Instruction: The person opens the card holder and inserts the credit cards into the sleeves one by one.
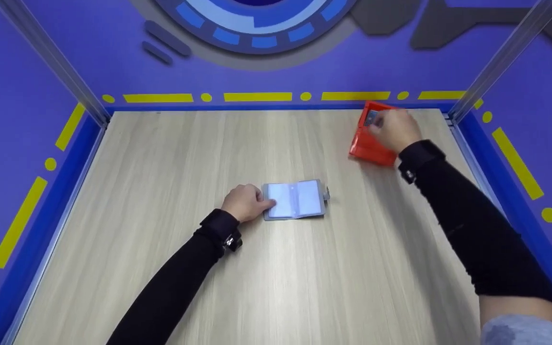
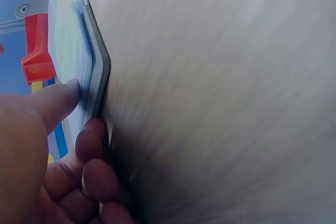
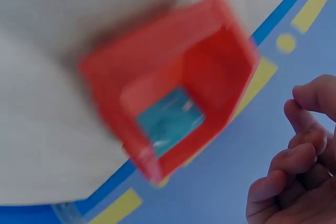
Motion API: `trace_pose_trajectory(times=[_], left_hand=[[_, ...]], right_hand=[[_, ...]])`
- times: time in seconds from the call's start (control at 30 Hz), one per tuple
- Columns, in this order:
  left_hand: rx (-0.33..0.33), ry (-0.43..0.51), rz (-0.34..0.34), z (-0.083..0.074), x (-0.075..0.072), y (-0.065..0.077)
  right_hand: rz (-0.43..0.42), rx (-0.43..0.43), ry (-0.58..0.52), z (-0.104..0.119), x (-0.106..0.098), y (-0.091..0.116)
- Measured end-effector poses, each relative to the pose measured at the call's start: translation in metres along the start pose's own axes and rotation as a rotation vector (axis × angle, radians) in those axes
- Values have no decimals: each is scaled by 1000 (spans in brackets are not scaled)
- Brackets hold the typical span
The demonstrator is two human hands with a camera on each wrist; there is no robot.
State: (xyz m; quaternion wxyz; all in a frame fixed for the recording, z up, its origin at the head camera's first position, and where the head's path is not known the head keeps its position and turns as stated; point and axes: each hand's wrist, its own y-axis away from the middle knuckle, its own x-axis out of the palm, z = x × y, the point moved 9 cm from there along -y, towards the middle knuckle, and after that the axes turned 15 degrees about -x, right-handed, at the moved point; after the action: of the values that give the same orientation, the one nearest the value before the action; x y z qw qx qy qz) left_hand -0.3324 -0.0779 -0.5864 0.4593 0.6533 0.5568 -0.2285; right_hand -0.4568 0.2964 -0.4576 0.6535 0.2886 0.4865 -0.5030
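Note:
A small grey card holder [image 1: 324, 184] lies spread on the table, its clear sleeves [image 1: 308, 197] facing up and a snap tab at its right edge. My left hand [image 1: 246, 203] pinches its left edge, with the thumb on top of the sleeves and the curled fingers at the underside, as the left wrist view shows. Farther back on the right, my right hand [image 1: 397, 129] is over a red open-topped box [image 1: 371, 146]. Its fingers are loosely bent, with nothing between thumb and forefinger. Inside the box lies a blue-green card [image 3: 170, 121] with a glossy surface.
The pale wood-grain table [image 1: 175, 158] is bounded by a purple back wall [image 1: 257, 79] and side walls with yellow dashes. Metal posts [image 1: 501, 62] stand at the back corners. The red box sits near the back edge, by the right corner.

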Motion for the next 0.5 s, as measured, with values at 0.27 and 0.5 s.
trace_pose_trajectory(times=[0.27,0.5], left_hand=[[1,0,-16,-1,-1,1],[6,0,1,2,-3,0]], right_hand=[[27,43,114,-50,-13,-23],[15,48,179,-73,-4,-40]])
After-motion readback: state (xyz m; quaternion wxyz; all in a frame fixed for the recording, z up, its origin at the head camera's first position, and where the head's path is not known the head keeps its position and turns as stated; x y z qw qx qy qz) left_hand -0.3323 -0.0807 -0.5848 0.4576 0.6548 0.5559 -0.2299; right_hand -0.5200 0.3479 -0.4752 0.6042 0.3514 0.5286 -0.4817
